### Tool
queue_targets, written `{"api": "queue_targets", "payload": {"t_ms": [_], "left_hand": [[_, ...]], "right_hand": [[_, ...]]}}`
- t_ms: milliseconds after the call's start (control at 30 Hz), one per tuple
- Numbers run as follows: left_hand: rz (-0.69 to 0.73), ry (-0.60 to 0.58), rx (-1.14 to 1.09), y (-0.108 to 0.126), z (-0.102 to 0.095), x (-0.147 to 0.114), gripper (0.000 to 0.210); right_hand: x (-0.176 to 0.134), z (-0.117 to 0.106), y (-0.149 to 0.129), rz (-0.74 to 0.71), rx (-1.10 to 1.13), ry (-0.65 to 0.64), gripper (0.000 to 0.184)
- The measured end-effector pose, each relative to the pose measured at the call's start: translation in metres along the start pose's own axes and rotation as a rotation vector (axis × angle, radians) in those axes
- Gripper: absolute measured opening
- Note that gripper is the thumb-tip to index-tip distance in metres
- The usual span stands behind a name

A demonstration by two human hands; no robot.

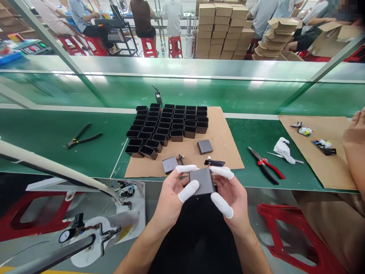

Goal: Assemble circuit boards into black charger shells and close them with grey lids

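Head view: two bare hands, with white covers on thumbs and forefingers, hold a small gray box (202, 182) just off the near edge of a green bench (42, 140). The left hand (173, 194) has its grip closed on the box, thumb flat on the gray face and forefinger at the far left corner. The right hand (232, 194) grips the other side, forefinger at the far right corner and thumb at the near right one; both grips are parted only by the box's own width.

Just beyond the hands, a brown cardboard sheet (228, 152) lies on the bench. On it are a second gray box (205, 146), a third (170, 164) near the left hand, and a slim black part (215, 163) near the right forefinger. Farther back, rows of open-topped black cases (164, 125) stand packed together.

Black-handled pliers (75, 140) lie opened at the left. To the right are red-and-black pliers (264, 163), a crumpled white cloth or wrapper (282, 148), and another cardboard sheet (319, 163) bearing small wired parts (322, 144). A co-worker's arm (355, 133) enters at the right edge. Across the room, people sit on red stools (175, 47) near stacked cartons (221, 30).
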State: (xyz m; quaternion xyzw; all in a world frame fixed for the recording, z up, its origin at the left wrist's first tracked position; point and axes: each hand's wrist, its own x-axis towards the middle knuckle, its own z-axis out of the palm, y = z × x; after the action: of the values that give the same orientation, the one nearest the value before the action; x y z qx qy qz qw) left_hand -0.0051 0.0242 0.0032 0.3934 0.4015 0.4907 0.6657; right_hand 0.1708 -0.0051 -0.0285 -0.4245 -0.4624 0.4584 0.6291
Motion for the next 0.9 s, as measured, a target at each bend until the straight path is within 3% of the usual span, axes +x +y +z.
{"api": "queue_targets", "payload": {"t_ms": [167, 233, 433, 733, 900], "left_hand": [[0.566, 0.001, 0.453, -0.012, -0.012, -0.008, 0.059], [0.715, 0.023, 0.616, -0.016, -0.014, -0.011, 0.067], [0.861, 0.064, 0.744, -0.023, -0.009, -0.014, 0.060], [0.917, 0.049, 0.759, -0.026, -0.007, -0.009, 0.056], [0.962, 0.104, 0.782, -0.031, 0.004, -0.010, 0.050]], "right_hand": [[-0.006, 0.003, 0.001, -0.007, -0.052, 0.036, 0.051], [-0.006, 0.008, -0.002, -0.008, -0.105, 0.084, 0.045], [-0.001, 0.021, -0.006, -0.027, -0.079, 0.224, 0.012], [-0.004, 0.031, -0.021, -0.104, 0.006, 0.410, 0.012], [-0.004, 0.024, -0.028, -0.096, -0.001, 0.382, 0.026]]}}
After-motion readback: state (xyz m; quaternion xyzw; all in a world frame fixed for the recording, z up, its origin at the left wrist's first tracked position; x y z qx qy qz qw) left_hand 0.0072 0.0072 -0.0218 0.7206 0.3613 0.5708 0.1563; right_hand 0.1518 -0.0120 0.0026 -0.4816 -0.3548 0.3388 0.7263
